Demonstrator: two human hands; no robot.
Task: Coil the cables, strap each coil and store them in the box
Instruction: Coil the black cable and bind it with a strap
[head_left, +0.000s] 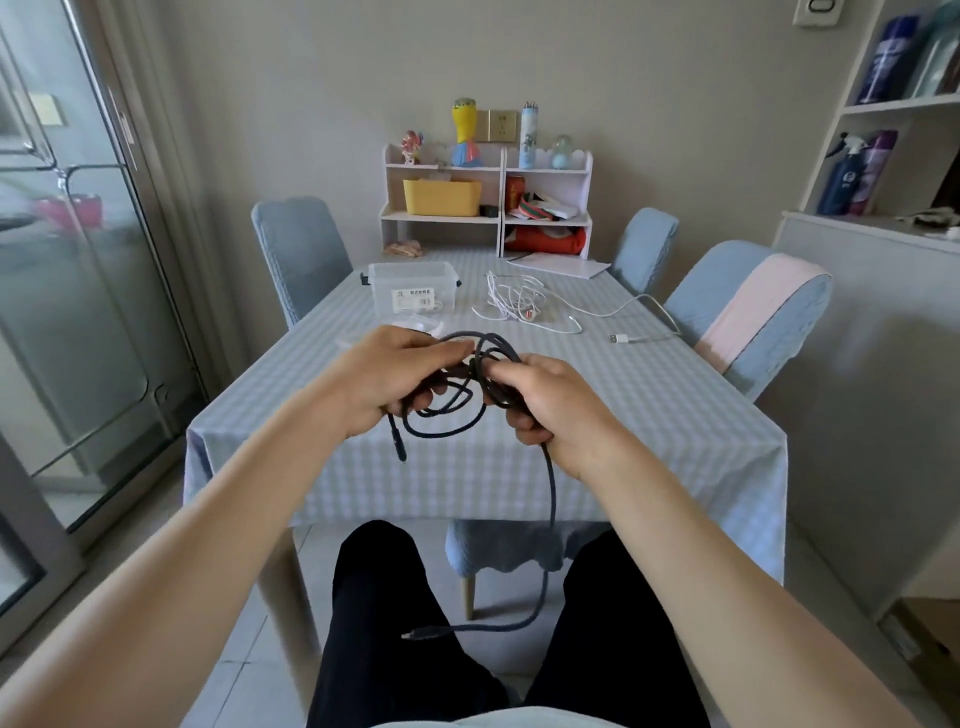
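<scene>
I'm holding the dark braided cable (470, 387) in both grips above the near edge of the counter (623, 415). My left hand (387, 382) is curling round a bunch of loose loops, fingers closing over them, while my right hand (553, 410) is pinching the strands on the other side with fingers wrapped round.

Risks as I'm judging them: the loops are crossing each other unevenly, so pulling more length in now is likely tightening a knot rather than building a neat coil. The long free tail is hanging down past the counter edge toward the floor, its plug (410, 634) lying near my legs; it could be snagging on the chair or dragging. A short end with a dark plug (399, 441) is dangling under my left hand and could be slipping out.

The cable is looking thin, dark grey-blue, woven, flexible, loops uneven in size.

Farther out, the clear plastic box (413, 288) is sitting on the counter's checked cloth, and the tangled white cables (519, 301) are lying beside it, uncoiled.
</scene>
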